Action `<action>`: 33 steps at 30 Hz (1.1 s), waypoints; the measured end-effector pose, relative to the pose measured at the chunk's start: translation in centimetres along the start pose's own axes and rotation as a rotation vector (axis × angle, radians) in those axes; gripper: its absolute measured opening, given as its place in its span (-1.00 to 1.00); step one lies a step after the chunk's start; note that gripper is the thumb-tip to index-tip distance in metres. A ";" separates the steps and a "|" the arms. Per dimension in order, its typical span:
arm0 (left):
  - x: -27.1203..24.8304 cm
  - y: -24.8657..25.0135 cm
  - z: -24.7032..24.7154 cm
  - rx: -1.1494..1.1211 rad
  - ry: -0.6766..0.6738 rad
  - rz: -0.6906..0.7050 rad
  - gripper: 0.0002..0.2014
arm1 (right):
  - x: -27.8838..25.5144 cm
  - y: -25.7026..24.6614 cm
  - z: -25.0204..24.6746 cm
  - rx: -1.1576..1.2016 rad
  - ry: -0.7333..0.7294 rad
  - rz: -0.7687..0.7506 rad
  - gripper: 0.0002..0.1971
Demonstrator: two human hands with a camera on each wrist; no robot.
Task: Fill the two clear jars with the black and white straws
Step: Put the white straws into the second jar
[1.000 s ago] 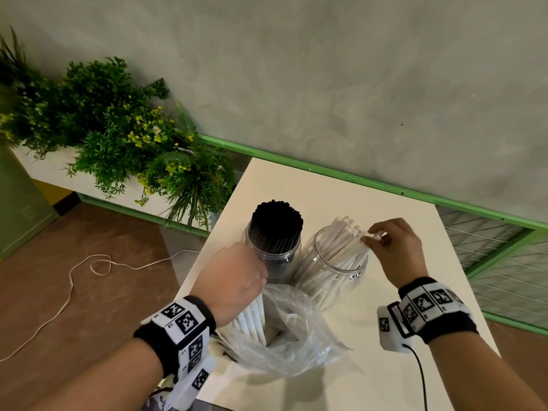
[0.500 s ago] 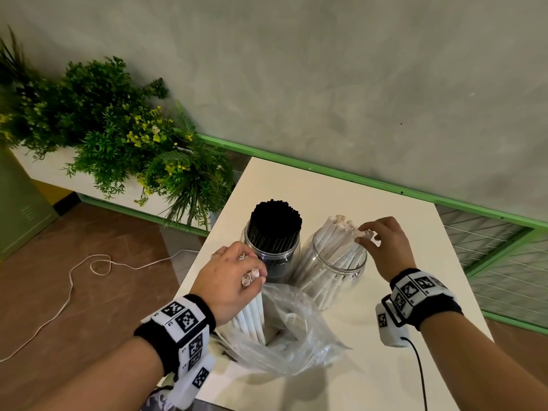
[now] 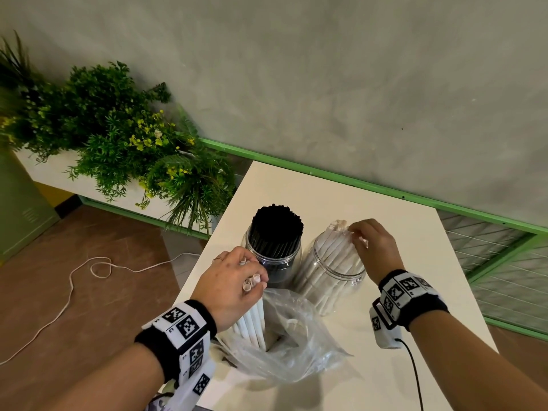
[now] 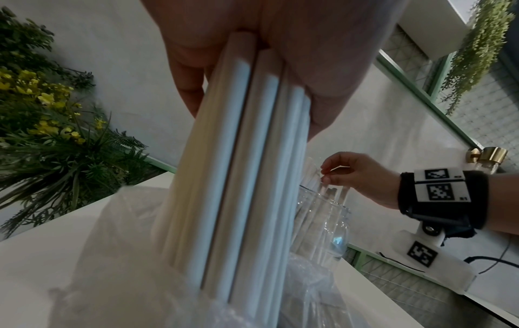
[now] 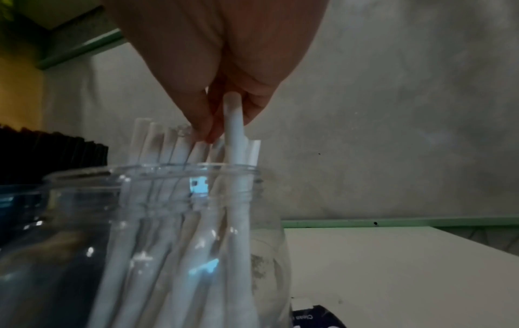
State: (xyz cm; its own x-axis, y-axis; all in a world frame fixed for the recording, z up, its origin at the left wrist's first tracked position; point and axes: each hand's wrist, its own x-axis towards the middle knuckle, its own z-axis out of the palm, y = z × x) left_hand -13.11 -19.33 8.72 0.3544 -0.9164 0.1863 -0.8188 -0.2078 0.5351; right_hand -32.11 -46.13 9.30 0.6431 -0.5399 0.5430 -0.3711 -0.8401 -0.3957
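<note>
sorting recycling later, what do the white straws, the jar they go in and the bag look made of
White straws: probably paper; matte, opaque, stiff tubes with no shine.
Clear jar: see-through with bright glints and a threaded neck; likely plastic, though glass cannot be ruled out.
Bag: thin clear plastic film, crinkled and slumped on the white table.

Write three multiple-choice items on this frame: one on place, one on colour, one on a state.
1. Where does the left hand take straws from?
A. plastic bag
B. floor
C. planter

2. What colour are the straws in the left jar?
A. white
B. green
C. black

3. What is the right hand doing?
A. resting flat on the table
B. pinching a white straw
C. lifting a jar

Answers: A, the bundle it grips rises out of the bag; C, a black bunch fills that jar; B, its fingertips hold a straw going into the right jar.
</note>
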 end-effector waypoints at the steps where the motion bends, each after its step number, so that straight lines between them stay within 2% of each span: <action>1: 0.0 0.0 0.0 0.002 0.001 0.000 -0.71 | 0.0 0.0 0.0 -0.016 -0.001 -0.014 -0.77; 3: 0.0 -0.1 0.0 0.007 0.000 -0.003 -0.70 | 0.0 -0.2 -0.1 -0.061 0.031 -0.015 -0.77; 5: 0.1 -0.1 0.0 0.007 0.006 -0.001 -0.72 | -0.1 -0.7 0.0 -0.116 0.027 -0.019 -0.67; 7: 0.0 -0.1 0.0 0.001 0.015 0.004 -0.73 | -0.2 -1.4 0.3 -0.146 -0.090 0.006 -0.57; 9: 0.1 -0.1 0.0 0.005 0.009 0.003 -0.74 | 0.2 -1.9 0.7 -0.172 -0.193 0.078 -0.57; 13: 0.1 -0.2 0.0 0.010 0.003 0.000 -0.74 | 1.3 -2.2 1.3 -0.219 -0.217 0.185 -0.59; 17: 0.0 -0.3 0.0 0.011 0.005 -0.003 -0.74 | 1.7 -2.6 2.1 -0.290 -0.214 0.154 -0.35; 19: 0.1 -0.4 0.0 0.008 0.010 -0.003 -0.75 | 1.9 -2.9 2.4 -0.295 -0.240 0.111 -0.31; 22: 0.1 -0.4 0.0 0.016 0.011 -0.006 -0.75 | 1.8 -2.9 3.1 -0.368 -0.290 0.018 -0.33; 25: 0.1 -0.4 0.0 0.017 0.006 -0.006 -0.75 | 1.9 -2.1 3.6 -0.445 -0.286 -0.003 -0.43; 30: 0.2 -0.3 -0.1 0.021 0.004 -0.012 -0.74 | 3.2 -1.0 3.3 -0.518 -0.373 0.124 -0.52; 33: 0.2 -0.2 -0.1 0.023 -0.005 -0.010 -0.70 | 3.5 -0.8 3.3 -0.464 -0.276 0.076 -0.61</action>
State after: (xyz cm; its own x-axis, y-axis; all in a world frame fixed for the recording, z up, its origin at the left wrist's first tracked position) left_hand -12.86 -19.42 8.79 0.3604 -0.9159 0.1766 -0.8254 -0.2248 0.5179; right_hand -27.40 -47.15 9.06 0.7317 -0.6186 0.2864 -0.6400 -0.7680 -0.0237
